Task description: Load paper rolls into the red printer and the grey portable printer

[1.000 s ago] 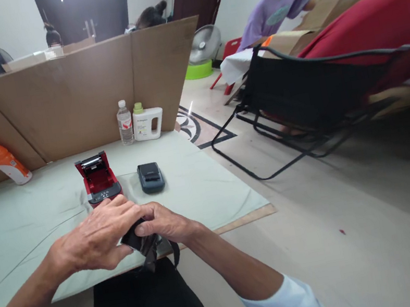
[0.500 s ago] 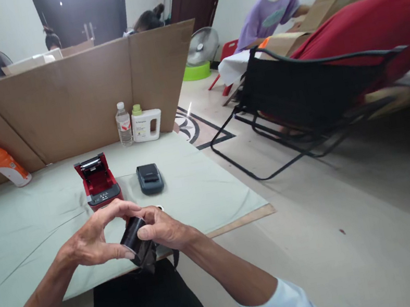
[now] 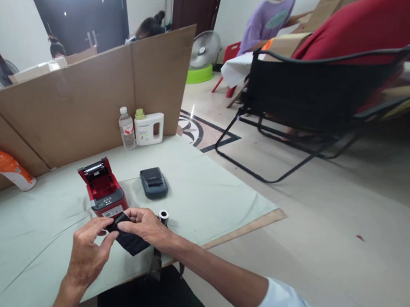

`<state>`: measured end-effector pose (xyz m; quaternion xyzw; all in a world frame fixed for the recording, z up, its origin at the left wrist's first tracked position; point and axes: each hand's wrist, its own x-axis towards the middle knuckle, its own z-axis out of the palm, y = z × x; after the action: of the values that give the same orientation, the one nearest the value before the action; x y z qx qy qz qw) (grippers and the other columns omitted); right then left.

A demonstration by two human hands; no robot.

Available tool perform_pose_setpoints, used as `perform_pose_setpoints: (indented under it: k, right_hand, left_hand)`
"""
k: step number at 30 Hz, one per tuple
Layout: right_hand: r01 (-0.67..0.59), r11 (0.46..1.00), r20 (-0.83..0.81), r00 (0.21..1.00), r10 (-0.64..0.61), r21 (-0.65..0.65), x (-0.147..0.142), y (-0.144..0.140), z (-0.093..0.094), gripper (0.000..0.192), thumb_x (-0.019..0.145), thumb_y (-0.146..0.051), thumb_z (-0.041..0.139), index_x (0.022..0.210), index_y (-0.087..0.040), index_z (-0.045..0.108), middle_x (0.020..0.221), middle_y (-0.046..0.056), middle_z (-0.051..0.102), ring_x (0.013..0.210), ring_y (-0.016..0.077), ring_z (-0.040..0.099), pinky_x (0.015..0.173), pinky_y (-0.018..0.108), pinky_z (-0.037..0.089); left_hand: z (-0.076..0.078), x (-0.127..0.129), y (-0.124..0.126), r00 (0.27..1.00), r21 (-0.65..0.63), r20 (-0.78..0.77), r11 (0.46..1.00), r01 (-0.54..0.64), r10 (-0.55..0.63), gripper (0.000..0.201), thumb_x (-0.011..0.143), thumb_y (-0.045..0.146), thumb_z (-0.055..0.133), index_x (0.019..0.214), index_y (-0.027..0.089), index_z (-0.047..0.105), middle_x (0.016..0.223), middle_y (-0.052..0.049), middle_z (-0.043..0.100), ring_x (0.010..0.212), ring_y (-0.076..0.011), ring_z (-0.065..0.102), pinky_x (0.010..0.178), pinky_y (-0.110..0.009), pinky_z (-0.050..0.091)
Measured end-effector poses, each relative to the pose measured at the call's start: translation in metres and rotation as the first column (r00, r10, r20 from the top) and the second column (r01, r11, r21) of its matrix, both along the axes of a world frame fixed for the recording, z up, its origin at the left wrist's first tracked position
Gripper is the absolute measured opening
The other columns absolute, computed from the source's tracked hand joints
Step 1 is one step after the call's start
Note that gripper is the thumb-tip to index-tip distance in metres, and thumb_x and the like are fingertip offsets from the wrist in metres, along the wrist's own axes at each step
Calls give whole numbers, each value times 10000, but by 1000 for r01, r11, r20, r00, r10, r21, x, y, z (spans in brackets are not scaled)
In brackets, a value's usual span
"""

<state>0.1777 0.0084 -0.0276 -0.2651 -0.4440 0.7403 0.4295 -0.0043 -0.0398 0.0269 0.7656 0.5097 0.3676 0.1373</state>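
Note:
Both hands hold a black roll (image 3: 123,220), which looks like a rolled sheet or film, with a flat black flap (image 3: 134,244) hanging from it. My left hand (image 3: 90,245) pinches its left end between thumb and fingers. My right hand (image 3: 144,227) grips the right end, thumb on top. Just beyond them sits a small red and black printer (image 3: 107,198) with its lid raised. A closed dark grey printer-like device (image 3: 154,183) lies to its right. Beside my right hand is a small white-ended roll (image 3: 164,215), partly hidden. Crumpled black material (image 3: 155,265) hangs at the table edge.
On the pale green table cover (image 3: 46,245) stand a leaning orange bottle (image 3: 6,165), a clear water bottle (image 3: 126,128) and a white jug (image 3: 150,127). A cardboard partition (image 3: 74,110) rises behind. A black folding chair (image 3: 291,101) and other people are at the right.
The black roll has moved up and left toward the red printer, and its flap now hangs out flat. My left hand has shifted its grip. The small white-ended roll shows more.

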Motion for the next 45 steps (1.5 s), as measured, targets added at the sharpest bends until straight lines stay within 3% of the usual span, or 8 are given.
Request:
perform_pose_setpoints:
  k: [7, 12, 16, 27, 34, 40, 43, 45]
  right_hand:
    - [-2, 1000, -61, 998, 0, -29, -16, 26, -11, 962, 712, -345, 888, 1548, -218, 428, 913, 8, 772, 815, 183, 725, 772, 325, 570]
    - [5, 999, 60, 998, -7, 34, -19, 48, -16, 492, 711, -286, 835, 1183, -202, 724, 917, 17, 770, 787, 159, 700, 659, 263, 551]
    - [17, 999, 120, 993, -21, 34, -20, 63, -15, 274, 694, -280, 830, 948, -200, 767, 836, 0, 756, 697, 132, 674, 577, 236, 531]
    - [-24, 1000, 147, 989, 25, -9, -21, 70, -16, 356, 669, -271, 849, 990, -166, 735, 681, -4, 724, 599, 131, 676, 582, 245, 510]
    - [-43, 986, 262, 965, -1, 162, -19, 63, -17, 462, 672, -201, 810, 1121, -169, 706, 860, 11, 736, 755, 149, 668, 722, 284, 519]
    - [-88, 791, 542, 773, -329, 606, -15, 58, -12, 387, 806, -108, 646, 1177, -199, 704, 921, 23, 749, 799, 174, 678, 772, 297, 519]
    - [-181, 683, 621, 621, -479, 708, -18, 58, -13, 397, 827, -77, 623, 1192, -212, 699, 1084, 57, 770, 926, 209, 705, 826, 309, 515]
    - [-265, 630, 658, 525, -540, 729, -20, 59, -14, 375, 856, -89, 617, 1197, -222, 697, 1142, 68, 766, 1007, 225, 704, 831, 303, 504]
  left_hand:
    - [8, -33, 75, 992, 6, -105, 998, -66, 66, 226, 875, 253, 657, 1060, 204, 779, 1087, -87, 793, 948, -249, 740, 896, -417, 629]
    - [-2, -46, 138, 951, -80, -290, 987, -141, 112, 293, 814, 205, 643, 1066, 193, 792, 1118, -85, 798, 992, -253, 729, 958, -392, 575]
    - [-14, -45, 167, 922, -155, -377, 975, -157, 88, 365, 776, 170, 633, 1094, 217, 805, 1130, -57, 806, 1037, -251, 729, 978, -351, 557]
    - [-23, -42, 180, 883, -230, -464, 953, -195, 69, 360, 770, 148, 656, 1079, 239, 815, 1065, -51, 821, 1016, -266, 745, 918, -336, 544]
    - [-27, -46, 170, 920, -183, -382, 969, -164, 84, 260, 826, 185, 626, 1010, 201, 808, 1106, -78, 805, 1045, -260, 734, 974, -349, 540]
    - [-33, -63, 154, 934, 195, -81, 925, -327, 347, 132, 806, 195, 600, 827, 187, 731, 910, -68, 744, 879, -230, 704, 888, -372, 581]
    - [-32, -73, 163, 898, 224, 99, 869, -441, 430, 307, 751, 230, 671, 1049, 163, 705, 1101, -111, 710, 937, -247, 697, 762, -363, 606]
    - [-33, -78, 175, 900, 130, 202, 900, -416, 387, 574, 712, 237, 708, 1275, 154, 629, 1293, -160, 660, 1052, -280, 699, 738, -363, 616]
